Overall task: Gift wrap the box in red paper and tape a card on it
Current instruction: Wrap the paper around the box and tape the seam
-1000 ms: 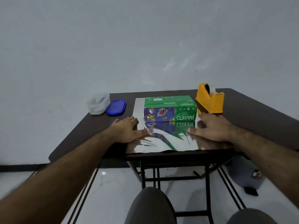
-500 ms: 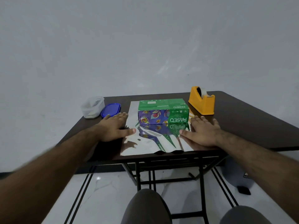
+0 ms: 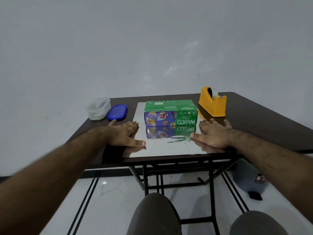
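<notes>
Pressing flat on the silver-faced paper sheet (image 3: 162, 148), both hands lie palm down, fingers straight, grip holding nothing: left hand (image 3: 124, 134) on the sheet's left edge, right hand (image 3: 214, 134) on its right edge. Box (image 3: 170, 112) sits mid-sheet at frame centre, apart from both hands. Sheet's near edge almost meets the desk (image 3: 254, 119) front edge. Yellow tape dispenser (image 3: 212, 104) upper right; clear container (image 3: 98, 108) and blue lid (image 3: 117, 112) upper left. Bare desk right of the right hand.
</notes>
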Tool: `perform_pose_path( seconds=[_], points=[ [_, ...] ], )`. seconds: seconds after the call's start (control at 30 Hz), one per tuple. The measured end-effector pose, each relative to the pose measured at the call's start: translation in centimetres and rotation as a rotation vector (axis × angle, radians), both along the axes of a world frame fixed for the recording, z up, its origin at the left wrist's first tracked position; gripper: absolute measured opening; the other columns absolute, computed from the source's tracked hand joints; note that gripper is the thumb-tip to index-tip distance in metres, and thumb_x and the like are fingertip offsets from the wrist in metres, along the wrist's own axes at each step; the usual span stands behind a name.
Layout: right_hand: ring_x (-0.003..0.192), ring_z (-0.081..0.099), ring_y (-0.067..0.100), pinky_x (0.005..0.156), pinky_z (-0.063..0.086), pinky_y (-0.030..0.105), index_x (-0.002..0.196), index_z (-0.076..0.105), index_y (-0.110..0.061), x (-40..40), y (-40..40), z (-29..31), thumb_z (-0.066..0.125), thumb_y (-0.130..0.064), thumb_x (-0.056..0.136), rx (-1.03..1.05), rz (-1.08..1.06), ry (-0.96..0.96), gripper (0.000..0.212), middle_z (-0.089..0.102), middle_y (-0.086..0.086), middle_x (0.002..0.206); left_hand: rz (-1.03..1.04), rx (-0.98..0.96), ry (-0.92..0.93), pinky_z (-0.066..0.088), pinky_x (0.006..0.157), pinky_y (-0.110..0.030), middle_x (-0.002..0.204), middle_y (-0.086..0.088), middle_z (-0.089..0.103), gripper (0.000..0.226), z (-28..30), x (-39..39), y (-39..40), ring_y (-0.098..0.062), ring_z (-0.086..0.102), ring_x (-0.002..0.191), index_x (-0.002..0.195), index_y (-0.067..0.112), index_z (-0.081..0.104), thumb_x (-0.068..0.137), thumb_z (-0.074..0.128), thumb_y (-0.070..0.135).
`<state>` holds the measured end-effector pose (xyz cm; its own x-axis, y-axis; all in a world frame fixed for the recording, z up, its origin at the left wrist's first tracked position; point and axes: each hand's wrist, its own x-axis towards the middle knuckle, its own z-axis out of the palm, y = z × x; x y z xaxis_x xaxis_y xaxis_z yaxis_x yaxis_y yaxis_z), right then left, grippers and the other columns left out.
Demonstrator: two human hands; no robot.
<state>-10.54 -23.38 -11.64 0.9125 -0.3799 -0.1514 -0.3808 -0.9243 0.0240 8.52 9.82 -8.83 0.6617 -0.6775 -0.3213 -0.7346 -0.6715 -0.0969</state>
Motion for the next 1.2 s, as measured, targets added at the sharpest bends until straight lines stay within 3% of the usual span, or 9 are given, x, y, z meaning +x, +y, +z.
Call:
perform_pose_path(
  seconds=[0.2, 0.33, 0.4, 0.47, 0.57, 0.73, 0.9, 1.07, 1.2],
  points=[
    [0.164, 0.007, 0.023, 0.123, -0.001, 0.070, 0.166, 0.025, -0.022, -0.2, 0.5, 0.3, 0.016, -0.096, 0.085, -0.012, 0.058, -0.064, 0.110, 0.018, -0.005, 0.176, -0.009, 0.000, 0.028, -0.007, 0.130, -0.061, 0.179, 0.007, -0.007, 0.143, 0.2, -0.4, 0.8, -0.014, -0.004, 0.165, 0.171, 0.026, -0.006, 0.059, 0.015, 0.113],
    [0.132, 0.048, 0.026, 0.117, 0.022, 0.061, 0.121, 0.056, -0.020, 0.5, -0.4, 1.6, 0.042, -0.078, 0.096, -0.044, 0.124, -0.250, 0.065, 0.059, 0.001, 0.127, 0.049, -0.476, 0.123, 0.017, 0.129, -0.039, 0.178, 0.007, 0.010, 0.137, 0.8, 0.0, 0.1, -0.016, 0.015, 0.163, 0.172, 0.022, 0.006, 0.068, 0.028, 0.108],
    [0.103, 0.052, 0.028, 0.096, 0.040, 0.049, 0.089, 0.044, -0.030, 1.3, -1.5, 2.3, 0.055, -0.058, 0.097, 0.037, 0.128, -0.248, 0.031, 0.052, -0.004, 0.095, 0.059, -0.710, 0.214, 0.026, 0.124, -0.032, 0.176, 0.009, 0.018, 0.137, 0.5, 1.1, -0.5, -0.012, 0.024, 0.159, 0.172, 0.022, 0.009, 0.069, 0.051, 0.102],
    [0.098, 0.056, 0.034, 0.084, 0.049, 0.049, 0.092, 0.048, -0.029, 2.4, -2.7, 3.0, 0.059, -0.024, 0.096, 0.128, 0.087, -0.280, 0.013, 0.055, 0.002, 0.096, 0.067, -0.866, 0.294, 0.026, 0.126, -0.032, 0.176, 0.009, 0.021, 0.139, -0.1, 2.0, -1.4, -0.007, 0.026, 0.158, 0.172, 0.024, 0.013, 0.065, 0.059, 0.101],
    [0.110, 0.061, 0.036, 0.091, 0.053, 0.047, 0.129, 0.058, -0.006, 4.8, -4.5, 3.6, 0.060, -0.009, 0.094, 0.138, 0.048, -0.393, 0.035, 0.065, 0.015, 0.125, 0.119, -1.188, 0.479, 0.027, 0.121, -0.028, 0.174, 0.003, 0.029, 0.118, -0.5, 2.7, -3.2, -0.004, 0.029, 0.154, 0.169, 0.020, 0.027, 0.076, 0.069, 0.080],
    [0.131, 0.057, 0.025, 0.102, 0.052, 0.048, 0.157, 0.042, -0.023, 8.0, -6.8, 1.3, 0.062, -0.059, 0.070, 0.374, 0.073, -0.304, 0.097, 0.054, -0.001, 0.153, 0.013, -1.157, 0.604, 0.037, 0.118, -0.026, 0.175, -0.009, 0.019, 0.144, -0.1, 4.7, -5.5, -0.020, 0.020, 0.162, 0.166, 0.035, 0.018, 0.047, 0.097, 0.056],
    [0.094, 0.066, 0.024, 0.086, 0.054, 0.055, 0.116, 0.061, -0.029, 8.0, -7.6, -2.7, 0.054, -0.046, 0.077, 0.388, 0.149, -0.311, 0.043, 0.070, -0.003, 0.102, -0.023, -1.140, 0.576, 0.053, 0.097, -0.018, 0.171, -0.006, 0.026, 0.152, -2.4, 6.9, -6.4, -0.005, 0.047, 0.145, 0.168, 0.042, 0.006, 0.050, 0.102, 0.035],
    [0.126, 0.057, 0.010, 0.127, 0.015, 0.044, 0.140, 0.056, -0.036, 7.0, -6.1, -1.7, 0.048, -0.048, 0.079, 0.408, 0.230, -0.318, 0.062, 0.061, -0.011, 0.142, -0.057, -1.125, 0.635, 0.057, 0.093, -0.026, 0.160, 0.004, 0.040, 0.142, -3.3, 8.8, -6.6, -0.008, 0.061, 0.134, 0.169, 0.040, 0.000, 0.069, 0.094, 0.003],
    [0.159, 0.023, 0.010, 0.124, -0.006, 0.029, 0.162, 0.038, -0.034, 6.9, -6.1, -1.5, 0.048, -0.047, 0.082, 0.367, 0.233, -0.337, 0.082, 0.038, -0.010, 0.168, -0.004, -1.154, 0.613, 0.061, 0.094, -0.035, 0.146, 0.006, 0.050, 0.144, -3.3, 9.6, -7.2, -0.015, 0.064, 0.129, 0.169, 0.039, 0.010, 0.058, 0.098, 0.010]
  ],
)
